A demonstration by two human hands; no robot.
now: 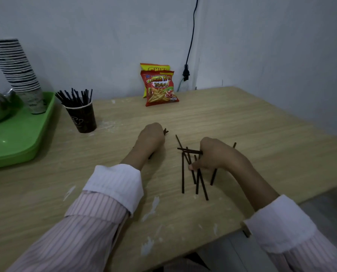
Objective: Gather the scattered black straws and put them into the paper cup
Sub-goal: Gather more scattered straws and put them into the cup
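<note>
At my ten o'clock sits a green tray (16, 142) with a stack of paper cups (18, 69) on it, and just right of that, on the desk (104, 193), stands the paper cup (83, 118) with a good bunch of black straws already standing in it. So I judge the job partly done. Ahead at twelve o'clock my left hand (151, 138) is fisted around a few straws, whose ends poke out past the knuckles; that grip is clamped on them. Behind it, against the wall, lean two snack packets (159, 87). At about one o'clock my right hand (214, 154) rests on the loose straws (193, 169), fingers curled over several in a pinch that looks clamped, though some still lie flat and crossed beneath and below the palm. Left to do, as I read it: sweep up those last ones and carry both handfuls across to the cup, well apart at eleven o'clock.
</note>
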